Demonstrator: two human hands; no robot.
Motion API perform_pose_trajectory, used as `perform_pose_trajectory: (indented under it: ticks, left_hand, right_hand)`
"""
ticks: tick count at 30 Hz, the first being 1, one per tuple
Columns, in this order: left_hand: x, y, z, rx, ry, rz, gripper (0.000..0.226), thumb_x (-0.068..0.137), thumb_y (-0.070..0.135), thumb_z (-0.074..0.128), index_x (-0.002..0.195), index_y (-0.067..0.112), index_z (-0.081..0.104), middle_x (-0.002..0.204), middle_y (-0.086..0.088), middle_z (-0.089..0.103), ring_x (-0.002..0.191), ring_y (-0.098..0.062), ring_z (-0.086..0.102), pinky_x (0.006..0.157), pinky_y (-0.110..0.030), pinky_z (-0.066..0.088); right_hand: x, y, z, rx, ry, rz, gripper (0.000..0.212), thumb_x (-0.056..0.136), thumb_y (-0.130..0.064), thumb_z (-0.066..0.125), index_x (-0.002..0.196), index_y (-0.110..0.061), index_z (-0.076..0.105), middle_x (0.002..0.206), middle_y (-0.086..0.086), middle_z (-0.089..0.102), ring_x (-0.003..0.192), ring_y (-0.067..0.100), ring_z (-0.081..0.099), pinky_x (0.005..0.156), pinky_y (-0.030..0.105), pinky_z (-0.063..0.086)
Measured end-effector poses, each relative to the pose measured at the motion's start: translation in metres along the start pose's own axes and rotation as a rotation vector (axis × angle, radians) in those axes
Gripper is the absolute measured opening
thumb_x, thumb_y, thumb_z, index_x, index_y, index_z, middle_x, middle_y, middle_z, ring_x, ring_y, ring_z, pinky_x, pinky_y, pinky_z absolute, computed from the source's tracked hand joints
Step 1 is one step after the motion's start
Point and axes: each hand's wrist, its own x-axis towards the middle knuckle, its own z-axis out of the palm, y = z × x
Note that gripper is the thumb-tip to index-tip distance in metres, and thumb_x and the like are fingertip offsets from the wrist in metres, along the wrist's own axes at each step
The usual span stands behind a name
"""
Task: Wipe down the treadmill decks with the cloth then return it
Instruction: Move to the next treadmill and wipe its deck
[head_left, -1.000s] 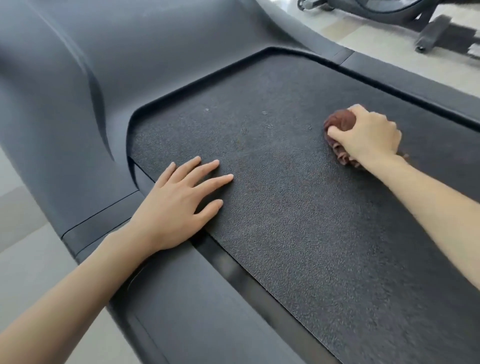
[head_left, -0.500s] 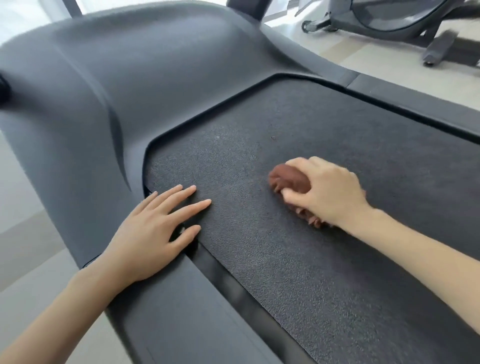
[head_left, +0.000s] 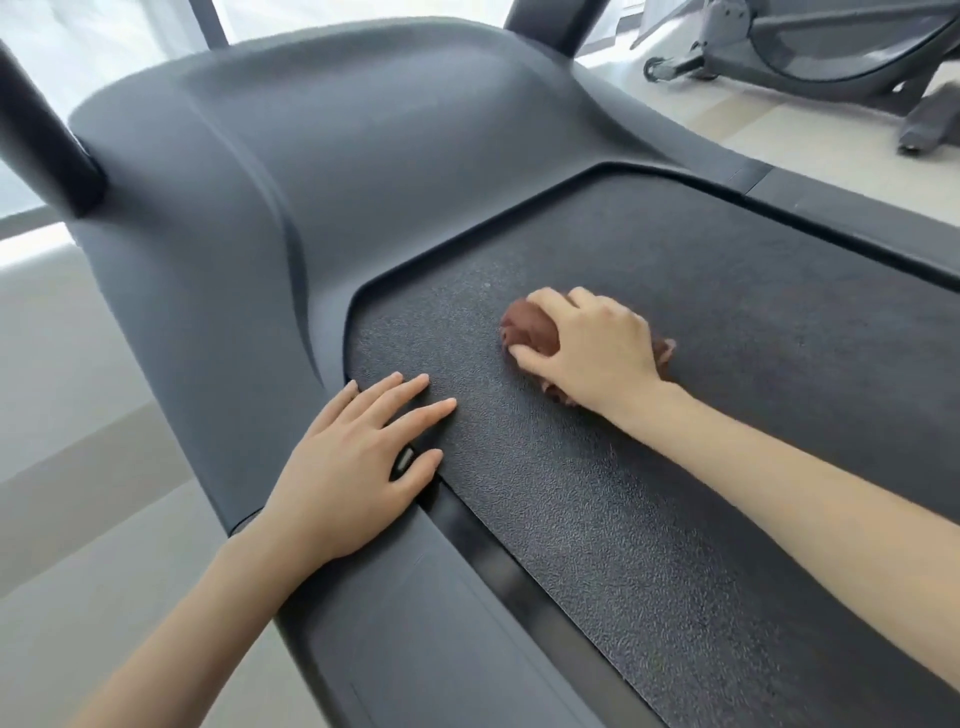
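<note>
Cloth (head_left: 530, 330) sits bunched in your right hand (head_left: 597, 353), fingers (head_left: 543, 300) clamped round it. Deck (head_left: 649, 519) runs back toward you; left hand (head_left: 348, 478) lies flat, fingers apart.

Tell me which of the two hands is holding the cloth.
The right hand, its fingers curled round the bunched brown cloth on the belt. The left hand lies flat with straight fingers at the belt's edge, holding nothing.
</note>
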Motion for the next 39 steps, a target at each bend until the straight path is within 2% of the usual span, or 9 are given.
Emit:
perform_pose_trajectory:
  ticks: [3,6,11,15,19,23,25,30,39]
  left_hand:
    - [-0.005,-0.01,-0.003,0.018,0.038,-0.074,0.059,0.082,0.059,0.02,0.138,0.048,0.032,0.151,0.018,0.025,0.142,-0.003,0.014,0.118,-0.029,0.0]
    - [-0.008,-0.015,-0.005,-0.007,0.052,-0.086,0.06,0.081,0.061,0.02,0.137,0.046,0.036,0.15,0.018,0.028,0.141,0.0,0.017,0.117,-0.027,-0.001]
    - [-0.004,-0.011,-0.004,0.001,0.075,-0.083,0.056,0.083,0.056,0.028,0.137,0.046,0.037,0.15,0.017,0.03,0.141,-0.002,0.018,0.118,-0.028,0.0]
    - [-0.002,-0.01,-0.003,-0.034,0.124,-0.092,0.06,0.083,0.055,0.033,0.141,0.039,0.035,0.152,0.012,0.029,0.143,-0.007,0.016,0.118,-0.03,0.002]
    - [0.001,-0.013,-0.004,-0.049,0.226,-0.235,0.076,0.081,0.053,0.036,0.147,0.017,0.025,0.155,-0.005,0.022,0.144,-0.019,0.014,0.117,-0.036,0.007]
    - [0.001,-0.014,0.0,0.096,0.147,-0.243,0.07,0.089,0.057,0.026,0.147,0.018,0.025,0.157,-0.003,0.017,0.145,-0.017,0.006,0.117,-0.035,-0.003]
    - [0.001,-0.013,0.0,0.102,0.138,-0.243,0.066,0.091,0.053,0.033,0.147,0.018,0.027,0.157,-0.001,0.017,0.145,-0.015,0.004,0.117,-0.034,-0.005]
    - [-0.008,-0.01,-0.002,0.11,0.121,-0.241,0.057,0.094,0.045,0.036,0.145,0.021,0.032,0.156,0.003,0.019,0.145,-0.013,0.005,0.117,-0.034,-0.004]
    - [-0.052,0.003,-0.003,0.063,0.093,-0.235,0.059,0.094,0.051,0.017,0.148,0.027,0.021,0.157,0.011,0.011,0.144,-0.007,0.0,0.116,-0.028,-0.008]
  right_hand:
    - [-0.024,0.004,-0.008,0.076,-0.013,-0.142,0.047,0.072,-0.062,0.054,0.11,-0.034,0.059,0.089,-0.002,0.062,0.084,0.026,0.063,0.065,0.031,0.044]
    - [0.012,0.019,-0.003,0.042,-0.063,-0.024,0.049,0.073,-0.064,0.052,0.112,-0.034,0.056,0.096,0.0,0.062,0.093,0.029,0.062,0.07,0.034,0.044]
    - [0.109,0.007,0.032,-0.11,-0.051,0.24,0.05,0.085,-0.056,0.053,0.12,-0.02,0.051,0.117,0.016,0.058,0.107,0.036,0.056,0.084,0.039,0.043]
    - [0.13,-0.024,0.047,-0.109,0.0,0.197,0.048,0.085,-0.056,0.053,0.116,-0.02,0.052,0.112,0.014,0.061,0.103,0.034,0.058,0.08,0.036,0.042]
    - [0.094,-0.045,0.04,-0.015,-0.004,-0.02,0.049,0.08,-0.06,0.054,0.115,-0.026,0.055,0.104,0.009,0.063,0.099,0.032,0.059,0.078,0.036,0.044]
    - [0.033,-0.062,0.024,0.052,0.034,-0.179,0.046,0.077,-0.058,0.058,0.111,-0.027,0.059,0.094,0.006,0.063,0.09,0.03,0.061,0.071,0.034,0.044]
    - [0.001,-0.066,0.014,0.083,0.064,-0.232,0.044,0.073,-0.053,0.064,0.106,-0.025,0.064,0.085,0.007,0.063,0.08,0.03,0.061,0.066,0.034,0.044]
    - [-0.059,-0.061,-0.014,0.141,0.022,-0.271,0.043,0.07,-0.049,0.067,0.105,-0.024,0.068,0.079,0.006,0.061,0.073,0.029,0.06,0.067,0.035,0.048]
    - [-0.142,-0.041,-0.052,0.184,-0.055,-0.288,0.043,0.071,-0.052,0.057,0.101,-0.024,0.07,0.078,0.0,0.061,0.07,0.025,0.06,0.065,0.036,0.051]
